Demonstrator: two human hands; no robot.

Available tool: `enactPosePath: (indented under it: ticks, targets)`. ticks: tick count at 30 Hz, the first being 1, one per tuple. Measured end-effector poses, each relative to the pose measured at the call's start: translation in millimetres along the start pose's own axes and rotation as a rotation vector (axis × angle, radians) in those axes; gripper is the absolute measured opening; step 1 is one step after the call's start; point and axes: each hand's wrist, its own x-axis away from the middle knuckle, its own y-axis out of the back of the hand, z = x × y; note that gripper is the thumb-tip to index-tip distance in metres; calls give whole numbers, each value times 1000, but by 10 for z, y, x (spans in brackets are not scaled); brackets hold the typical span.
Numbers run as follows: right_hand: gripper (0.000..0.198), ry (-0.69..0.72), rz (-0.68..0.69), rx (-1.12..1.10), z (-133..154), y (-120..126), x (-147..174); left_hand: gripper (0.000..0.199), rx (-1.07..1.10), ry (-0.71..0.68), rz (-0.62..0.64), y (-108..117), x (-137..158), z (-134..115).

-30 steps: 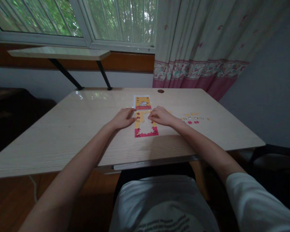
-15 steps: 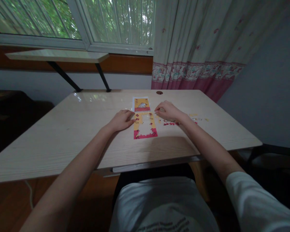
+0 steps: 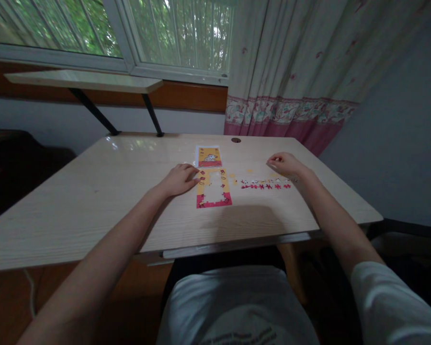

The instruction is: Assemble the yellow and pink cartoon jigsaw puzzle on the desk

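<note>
My left hand (image 3: 180,180) lies on the desk with its fingers stretched out, the tips at the left edge of a partly assembled jigsaw puzzle (image 3: 227,197). Yellow and pink border pieces form this puzzle around a bare middle. Just beyond it lies a picture card (image 3: 210,157) with a white animal on yellow and red. Over the right part of the desk, my right hand (image 3: 284,164) has thumb and fingers pinched together; whatever they hold, if anything, is too small to make out. Loose puzzle pieces (image 3: 269,186) lie in rows in front of it, some partly hidden by my wrist.
The wooden desk (image 3: 104,206) has a raised shelf (image 3: 86,80) on black legs at its back left. A round cable hole (image 3: 236,140) is near the back edge. Behind stand a window and a curtain (image 3: 290,112).
My right hand has moved right, from beside the puzzle to above the loose pieces, uncovering more of their rows. My left hand stays at the puzzle's left edge.
</note>
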Motion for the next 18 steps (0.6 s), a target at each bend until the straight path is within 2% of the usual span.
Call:
enactPosePath:
  ticks: [4,8,18]
  targets:
    - [36,-129,-93,-57,-261,27,160,57,-13,-4,10,12,2,-7]
    - [36,-159,-193,-67,-372,97,250,58,-25,5,6,16,4,1]
    - [23,-305,-97,-90,-524,281,388,55,-21,7,5,7,8,27]
